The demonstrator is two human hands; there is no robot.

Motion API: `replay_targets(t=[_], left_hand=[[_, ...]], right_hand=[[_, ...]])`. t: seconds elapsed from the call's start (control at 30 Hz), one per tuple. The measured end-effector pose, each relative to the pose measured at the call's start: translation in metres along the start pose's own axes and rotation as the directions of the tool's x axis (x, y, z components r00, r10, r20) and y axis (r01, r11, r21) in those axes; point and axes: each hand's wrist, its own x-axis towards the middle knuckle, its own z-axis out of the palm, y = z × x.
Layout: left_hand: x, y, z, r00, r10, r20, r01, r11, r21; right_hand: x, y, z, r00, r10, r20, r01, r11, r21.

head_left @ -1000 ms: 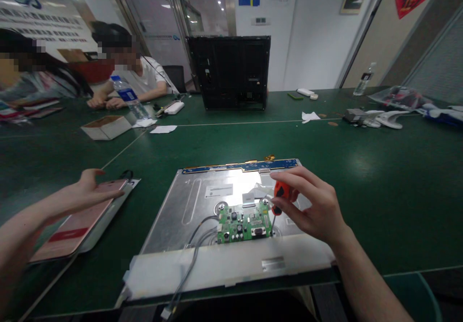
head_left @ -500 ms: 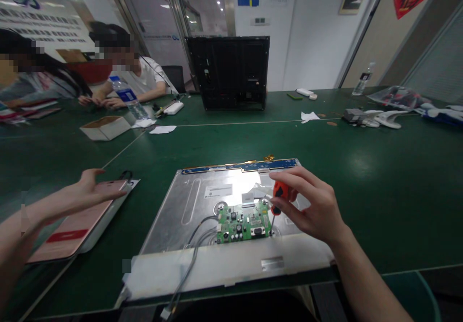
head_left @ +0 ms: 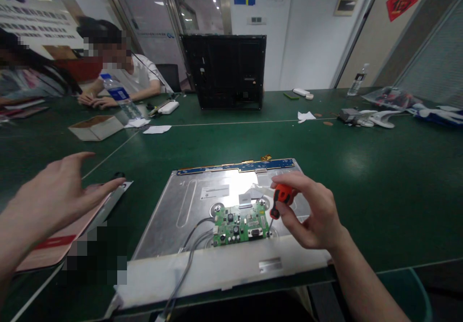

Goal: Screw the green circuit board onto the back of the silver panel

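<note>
My right hand (head_left: pixel 313 211) grips a red and black screwdriver (head_left: pixel 284 195) between thumb and fingers. The screwdriver's shaft slants down to the lower right corner of a green circuit board (head_left: pixel 238 228). That board sits on the metal back of a display panel (head_left: pixel 167 216), which lies flat before me. Grey cables (head_left: pixel 193 249) run from the board's left side over the panel's near edge. A blue circuit strip (head_left: pixel 217 169) lines the panel's far edge. Over at the left, my left hand (head_left: pixel 58 191) is empty with thumb and fingers apart, above a pink phone-shaped thing (head_left: pixel 60 249).
A black monitor casing (head_left: pixel 227 71) stands upright at the back. Left of it are a water bottle (head_left: pixel 123 100), an open small box (head_left: pixel 96 129) and two seated people. Another bottle (head_left: pixel 358 80), a plastic bag (head_left: pixel 392 97) and white-handled tools (head_left: pixel 376 118) lie at the right.
My left hand has risen and come closer to the camera, still spread. The screwdriver has tilted a little in my right hand, its tip staying by the board's corner. The view has shifted slightly.
</note>
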Motion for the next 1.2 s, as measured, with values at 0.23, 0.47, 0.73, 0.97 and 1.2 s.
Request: replay_targets(t=[0.23, 0.47, 0.73, 0.97, 1.2], left_hand=[[-0.060, 0.149, -0.096, 0.935, 0.282, -0.217, -0.356, 0.729, -0.585], [-0.118, 0.241, -0.095, 0.739, 0.581, -0.340, -0.619, 0.388, -0.683], [-0.128, 0.261, -0.075, 0.763, 0.611, -0.214, -0.587, 0.513, -0.627], [-0.131, 0.263, -0.076, 0.779, 0.610, -0.144, -0.542, 0.540, -0.643], [-0.135, 0.263, -0.074, 0.762, 0.638, -0.106, -0.548, 0.549, -0.631]], right_hand=[[0.002, 0.000, 0.001, 1.000, -0.007, -0.013, 0.007, 1.000, 0.027], [0.002, -0.002, -0.001, 0.998, 0.050, 0.030, -0.053, 0.993, 0.109], [-0.004, -0.001, 0.008, 0.992, 0.129, -0.011, -0.126, 0.979, 0.161], [0.002, -0.003, 0.007, 0.993, 0.112, 0.028, -0.116, 0.955, 0.275], [0.004, -0.004, 0.005, 0.995, 0.093, 0.033, -0.098, 0.967, 0.234]])
